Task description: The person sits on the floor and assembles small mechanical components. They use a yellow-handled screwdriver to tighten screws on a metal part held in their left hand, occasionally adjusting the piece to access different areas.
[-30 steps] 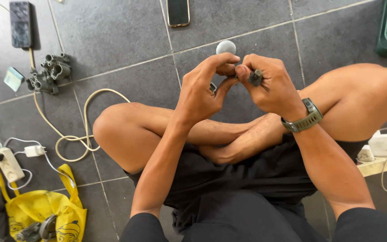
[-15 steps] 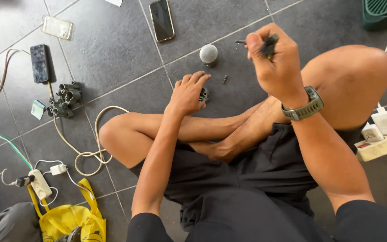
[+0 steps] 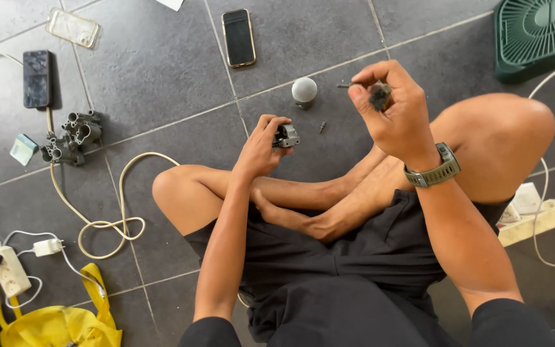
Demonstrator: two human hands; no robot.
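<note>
Two hands work above the grey tile floor (image 3: 162, 77). Left hand (image 3: 259, 149), centre frame, fingers closed around a small grey metal part (image 3: 286, 135). Right hand (image 3: 394, 112), upper right of centre, fingers pinched on a dark small tool (image 3: 376, 95). White round bulb (image 3: 304, 90) and loose screw (image 3: 322, 126) lie between them.

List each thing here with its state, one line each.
Left hand: gripping a small grey part.
Right hand: raised, pinching a dark tool.
Phone: flat, screen dark.
Bulb: lying loose on the tiles.
Screw: loose.
Cream cable: loosely coiled.
</note>
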